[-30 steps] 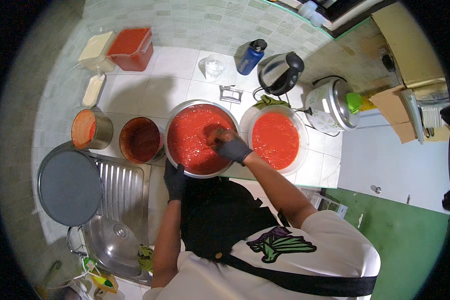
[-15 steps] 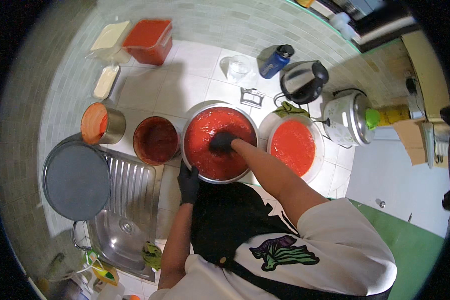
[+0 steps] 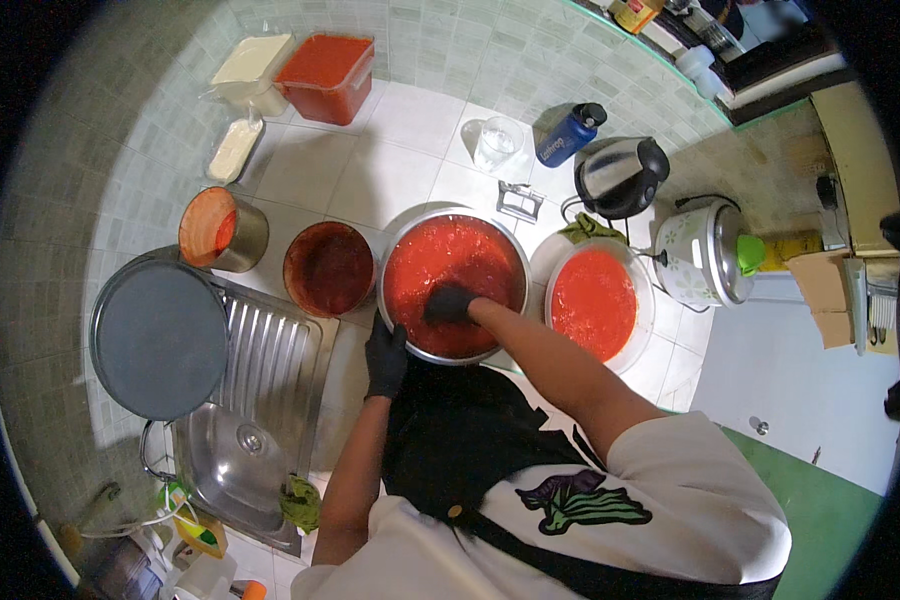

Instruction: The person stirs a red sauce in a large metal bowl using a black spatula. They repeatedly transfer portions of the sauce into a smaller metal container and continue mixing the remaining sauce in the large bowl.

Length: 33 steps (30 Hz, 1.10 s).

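A wide metal bowl (image 3: pixel 523 270) holds wet, chunky red sauce (image 3: pixel 460 245) that looks like crushed tomato. Into the middle of it dips my right hand (image 3: pixel 450 303) in a black glove; the fingers are sunk in the sauce and hidden. My left hand (image 3: pixel 386 360), gloved in black too, grips the bowl's near-left rim. Just left of the bowl stands a pot (image 3: pixel 290 285) stained dark red inside, with a little red at its bottom. To the right sits a whitish, round basin (image 3: pixel 642 345) of the same kind of red sauce (image 3: pixel 592 300).
Farther left are a sauce-smeared metal pot (image 3: pixel 250 240), a large round grey lid or tray (image 3: pixel 160 340) and a steel sink (image 3: pixel 230 470). Tubs of red sauce (image 3: pixel 325 80) and cream-coloured food (image 3: pixel 253 70) stand at the back, with a blue bottle (image 3: pixel 570 135), kettle (image 3: pixel 620 178) and rice cooker (image 3: pixel 695 250) rightward.
My right hand has shifted slightly toward me within the sauce. The left hand stays at the bowl's rim. The whole view has shifted a little.
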Each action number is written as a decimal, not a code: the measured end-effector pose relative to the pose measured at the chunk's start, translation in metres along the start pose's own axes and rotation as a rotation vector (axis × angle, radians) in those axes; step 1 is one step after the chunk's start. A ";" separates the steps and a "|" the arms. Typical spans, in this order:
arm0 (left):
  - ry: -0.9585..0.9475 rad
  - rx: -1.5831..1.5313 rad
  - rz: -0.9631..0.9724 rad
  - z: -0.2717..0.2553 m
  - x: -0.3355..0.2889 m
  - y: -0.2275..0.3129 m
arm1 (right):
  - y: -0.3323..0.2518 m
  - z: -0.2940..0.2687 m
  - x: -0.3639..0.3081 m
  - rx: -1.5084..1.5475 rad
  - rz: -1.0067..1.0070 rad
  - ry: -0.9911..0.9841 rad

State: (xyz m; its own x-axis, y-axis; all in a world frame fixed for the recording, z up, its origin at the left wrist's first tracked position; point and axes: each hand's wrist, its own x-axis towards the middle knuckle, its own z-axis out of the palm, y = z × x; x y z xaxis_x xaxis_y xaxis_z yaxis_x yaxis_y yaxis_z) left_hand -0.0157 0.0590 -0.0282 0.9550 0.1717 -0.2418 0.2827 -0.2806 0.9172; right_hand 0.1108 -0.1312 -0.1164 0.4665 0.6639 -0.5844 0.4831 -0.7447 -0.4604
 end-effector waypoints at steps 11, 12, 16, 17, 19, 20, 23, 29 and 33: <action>0.054 0.030 0.032 -0.001 -0.004 0.005 | -0.011 -0.001 -0.001 -0.184 -0.084 0.020; 0.027 0.047 -0.055 -0.003 -0.006 0.008 | -0.013 -0.002 -0.010 -0.159 -0.100 0.074; 0.020 -0.048 -0.004 -0.002 0.000 0.013 | -0.028 -0.007 -0.032 0.199 -0.043 0.065; 0.022 -0.088 0.030 -0.002 0.002 0.012 | -0.032 -0.006 -0.031 0.186 -0.034 0.055; 0.008 -0.067 0.004 -0.002 0.002 0.009 | -0.038 0.001 -0.024 0.067 0.075 -0.052; 0.012 -0.066 0.011 -0.001 0.002 0.007 | -0.039 0.007 -0.018 0.004 0.129 -0.098; 0.023 -0.007 0.005 -0.001 0.000 0.002 | -0.022 0.014 -0.002 0.112 0.083 -0.117; -0.021 -0.126 -0.076 0.000 0.007 0.001 | -0.011 0.005 -0.004 0.049 0.046 -0.028; 0.028 0.003 0.043 -0.002 0.010 0.000 | -0.004 -0.006 -0.027 0.080 0.086 0.188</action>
State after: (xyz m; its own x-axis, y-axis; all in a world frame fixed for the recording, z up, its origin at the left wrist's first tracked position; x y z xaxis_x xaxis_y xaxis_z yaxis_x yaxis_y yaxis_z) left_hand -0.0063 0.0623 -0.0299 0.9634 0.1857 -0.1932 0.2417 -0.2910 0.9257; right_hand 0.1004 -0.1455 -0.0944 0.6367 0.5933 -0.4924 0.3787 -0.7970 -0.4705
